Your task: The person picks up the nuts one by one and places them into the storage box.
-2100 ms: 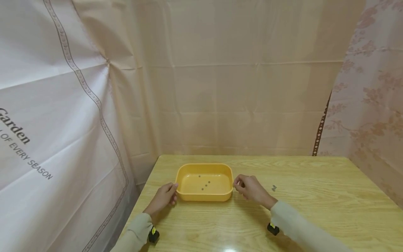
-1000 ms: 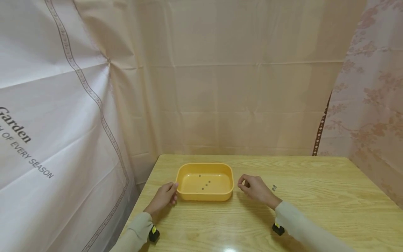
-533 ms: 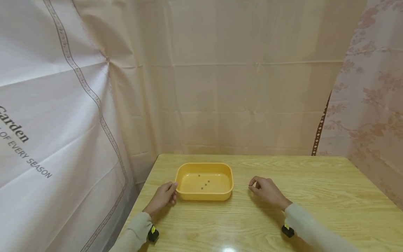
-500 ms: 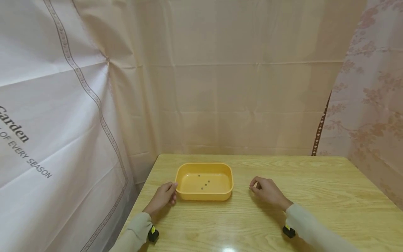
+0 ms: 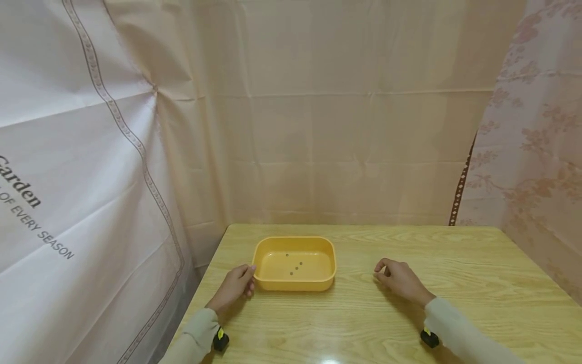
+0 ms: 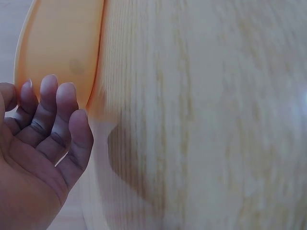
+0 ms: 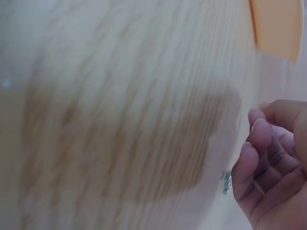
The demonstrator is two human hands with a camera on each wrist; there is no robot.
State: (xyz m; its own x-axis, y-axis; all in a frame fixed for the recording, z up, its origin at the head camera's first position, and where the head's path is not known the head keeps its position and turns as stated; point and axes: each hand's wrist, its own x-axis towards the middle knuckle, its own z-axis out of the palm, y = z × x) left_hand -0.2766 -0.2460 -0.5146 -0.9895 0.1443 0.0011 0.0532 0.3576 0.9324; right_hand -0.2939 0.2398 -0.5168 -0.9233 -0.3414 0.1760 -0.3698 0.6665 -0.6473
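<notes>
A yellow rectangular plastic basin (image 5: 294, 285) stands on the table in the head view. Several tiny dark ring-like pieces (image 5: 297, 268) lie on its floor. My left hand (image 5: 235, 286) grips the basin's left end, thumb at the rim and fingertips against the outer wall, as the left wrist view also shows. To the right of the basin, my right hand (image 5: 402, 279) hovers low over the table with loosely curled fingers and nothing visible between them. Close by its fingers, a small cluster of shiny metal pieces (image 7: 226, 183) lies on the table; in the head view the hand hides it.
The wood-grain table (image 5: 477, 273) extends right of the basin, with its back edge against a beige hanging cloth (image 5: 341, 126). A white printed cloth (image 5: 91, 202) hangs at the left, a floral one (image 5: 541, 141) at the right.
My right hand has moved from the basin's right end rightward across the table, covering the metal pieces in the head view. My left hand and the basin stay put.
</notes>
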